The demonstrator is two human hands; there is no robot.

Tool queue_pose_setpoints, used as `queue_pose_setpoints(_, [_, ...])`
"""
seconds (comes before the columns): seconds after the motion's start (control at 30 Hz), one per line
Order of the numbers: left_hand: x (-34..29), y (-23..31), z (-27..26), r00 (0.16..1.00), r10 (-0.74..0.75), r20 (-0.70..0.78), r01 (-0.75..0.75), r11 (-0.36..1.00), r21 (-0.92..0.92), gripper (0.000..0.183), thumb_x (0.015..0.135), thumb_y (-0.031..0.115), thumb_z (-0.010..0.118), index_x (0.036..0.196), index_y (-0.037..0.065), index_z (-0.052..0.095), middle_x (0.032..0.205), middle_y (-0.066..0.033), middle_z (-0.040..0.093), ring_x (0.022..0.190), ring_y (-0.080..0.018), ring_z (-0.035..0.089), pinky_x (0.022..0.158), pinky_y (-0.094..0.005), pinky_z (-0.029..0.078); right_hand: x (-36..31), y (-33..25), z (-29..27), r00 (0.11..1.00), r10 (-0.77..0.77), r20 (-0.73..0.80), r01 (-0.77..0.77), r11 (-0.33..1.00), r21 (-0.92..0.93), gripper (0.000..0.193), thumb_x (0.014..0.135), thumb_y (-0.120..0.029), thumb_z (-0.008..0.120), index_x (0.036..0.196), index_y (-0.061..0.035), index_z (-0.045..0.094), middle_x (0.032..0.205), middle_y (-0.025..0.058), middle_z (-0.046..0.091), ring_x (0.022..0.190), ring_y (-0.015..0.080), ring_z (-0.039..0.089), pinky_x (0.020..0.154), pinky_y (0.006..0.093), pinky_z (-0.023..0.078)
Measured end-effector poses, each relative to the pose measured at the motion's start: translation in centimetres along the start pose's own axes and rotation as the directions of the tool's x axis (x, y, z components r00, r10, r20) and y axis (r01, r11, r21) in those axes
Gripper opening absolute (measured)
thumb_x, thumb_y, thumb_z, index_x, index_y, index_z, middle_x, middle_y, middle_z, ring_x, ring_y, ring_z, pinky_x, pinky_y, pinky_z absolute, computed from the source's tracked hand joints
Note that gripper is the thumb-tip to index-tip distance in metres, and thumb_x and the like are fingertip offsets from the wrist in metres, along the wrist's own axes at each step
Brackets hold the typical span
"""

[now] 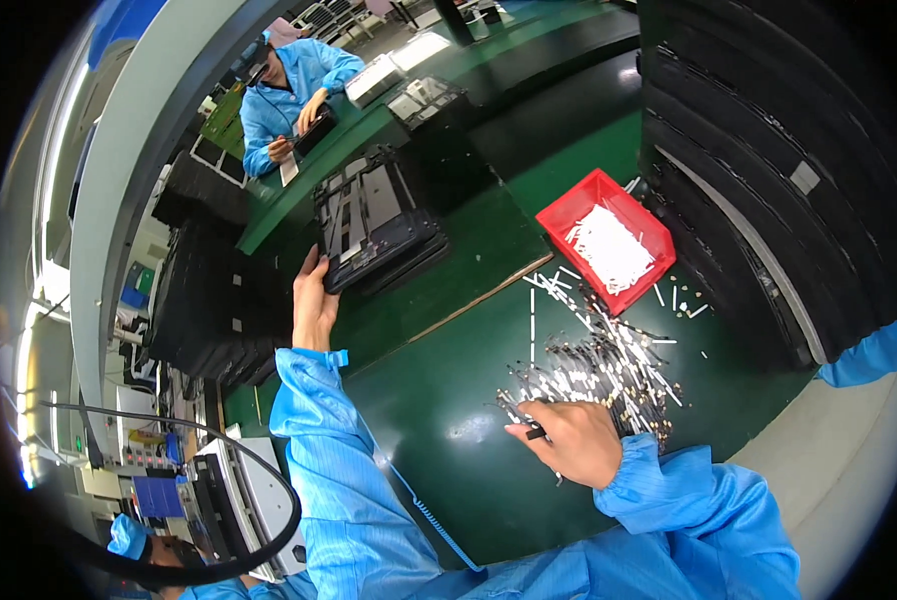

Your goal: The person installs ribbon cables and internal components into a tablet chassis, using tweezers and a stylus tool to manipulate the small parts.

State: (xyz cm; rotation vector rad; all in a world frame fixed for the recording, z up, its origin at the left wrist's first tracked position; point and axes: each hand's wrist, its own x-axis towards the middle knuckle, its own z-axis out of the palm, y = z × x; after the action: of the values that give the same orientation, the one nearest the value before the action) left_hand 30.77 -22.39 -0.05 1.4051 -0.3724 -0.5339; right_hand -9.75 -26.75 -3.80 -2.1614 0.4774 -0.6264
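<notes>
My left hand [314, 305] reaches forward and is closed round the near left corner of a flat black-framed panel [369, 212]. The panel has grey and pale strips on its upper face and lies on other dark panels. My right hand [574, 440] is at the near edge of a loose pile of thin black and white pieces with small metallic tips [609, 375]. Its thumb and fingers are pinched together. A short black stick-like thing [537, 433] shows between them; its exact kind I cannot make out.
Beyond the pile is a red bin [659, 245] of small white strips, with loose strips around it. Tall stacks of black trays stand right [769, 180] and left [209, 310]. A blue coiled cord [434, 520] hangs by my left sleeve. Across the bench sits a co-worker [289, 95].
</notes>
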Motion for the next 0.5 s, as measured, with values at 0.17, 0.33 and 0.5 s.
queue_pose_setpoints(0.17, [0.8, -2.2, 0.9, 0.989, 0.149, -0.022, -0.143, 0.975, 0.168, 0.052, 0.093, 0.009, 0.048, 0.139, -0.004, 0.029, 0.127, -0.0185, 0.05, 0.108, -0.0208, 0.055, 0.096, -0.0291, 0.04, 0.1, 0.4, 0.2, 1.0, -0.006, 0.02, 0.005, 1.0, 0.017, 0.022, 0.083, -0.024, 0.062, 0.087, -0.0029, 0.058, 0.066, 0.0146, 0.062, 0.058, 0.0321, 0.061, 0.05, 0.0413, 0.046])
queue_pose_setpoints(0.33, [1.6, -3.6, 1.4, 0.962, 0.235, -0.136, -0.206, 0.958, 0.199, 0.054, 0.09, 0.011, 0.051, 0.139, -0.001, 0.031, 0.129, -0.0185, 0.049, 0.111, -0.0203, 0.053, 0.094, -0.0297, 0.04, 0.1, 0.1, 0.2, 1.0, -0.026, -0.004, 0.026, 0.999, 0.021, 0.021, 0.083, -0.023, 0.062, 0.086, -0.0026, 0.058, 0.066, 0.0156, 0.062, 0.059, 0.033, 0.06, 0.05, 0.0419, 0.046])
queue_pose_setpoints(0.5, [0.9, -2.3, 3.4, 0.97, 0.211, -0.12, -0.199, 0.974, 0.103, 0.053, 0.089, 0.006, 0.051, 0.137, -0.004, 0.033, 0.131, -0.0194, 0.046, 0.115, -0.0221, 0.049, 0.099, -0.0302, 0.034, -0.1, 0.7, 0.9, 0.999, -0.002, 0.037, 0.002, 1.0, -0.009, 0.021, 0.081, -0.024, 0.065, 0.087, -0.004, 0.063, 0.067, 0.0126, 0.064, 0.059, 0.0308, 0.062, 0.052, 0.0401, 0.048])
